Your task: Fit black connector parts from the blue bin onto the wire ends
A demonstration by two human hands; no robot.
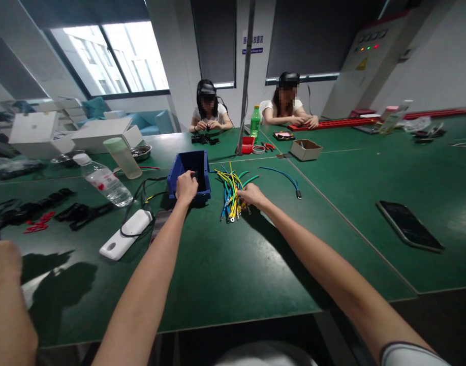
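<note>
My left hand (187, 187) reaches over the near rim of a blue plastic bin (172, 184). Its fingers are curled inside; whatever they pinch is hidden, with dark contents around them. To the right, my right hand (253, 195) closes its fingers at the side of a bundle of short yellow, green and blue cables (231, 190) with metal ring terminals on their ends. The bundle lies on the green table. One separate blue cable (284, 174) with a dark terminal end rests farther right.
A white power bank-like device (126, 235) with a black cord and a water bottle (103, 180) stand left. A phone (409, 226) lies right. Behind are a cardboard box (306, 150), a red tray (248, 145) and two seated people. Another person's arm (7, 305) enters at lower left.
</note>
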